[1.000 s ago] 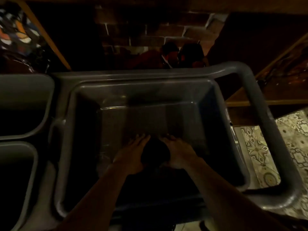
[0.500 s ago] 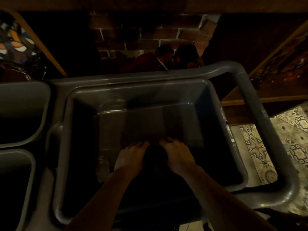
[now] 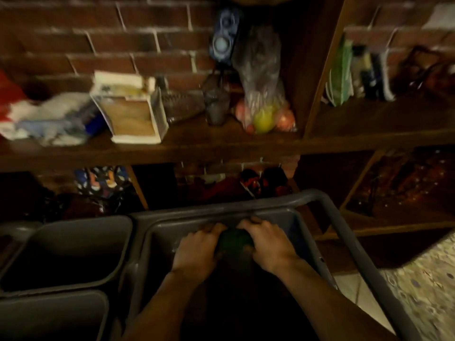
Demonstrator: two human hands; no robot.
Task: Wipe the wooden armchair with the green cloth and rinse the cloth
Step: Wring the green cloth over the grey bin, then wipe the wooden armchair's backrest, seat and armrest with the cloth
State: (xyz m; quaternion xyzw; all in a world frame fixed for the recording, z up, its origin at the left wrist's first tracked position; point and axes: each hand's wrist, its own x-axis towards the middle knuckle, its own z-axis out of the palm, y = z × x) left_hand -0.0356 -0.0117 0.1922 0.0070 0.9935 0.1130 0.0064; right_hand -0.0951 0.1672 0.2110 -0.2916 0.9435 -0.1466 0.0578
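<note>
Gripping a bunched green cloth (image 3: 235, 241) over the grey tub (image 3: 305, 232), left hand (image 3: 197, 252) and right hand (image 3: 269, 244) close tightly around it; tub contents apparently too dark to judge.

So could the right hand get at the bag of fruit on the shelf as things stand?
Probably not yet: the right hand is clamped on the green cloth with the left hand. The path up to the bag of fruit looks open.

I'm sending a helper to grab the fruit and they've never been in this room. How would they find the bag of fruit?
Look at the wooden shelf against the brick wall, above the grey tub. Near the upright divider at the shelf's right end stands a clear plastic bag. It alone holds round fruit, one yellow-green among reddish ones; its neighbours are a dark glass and a box.
</note>
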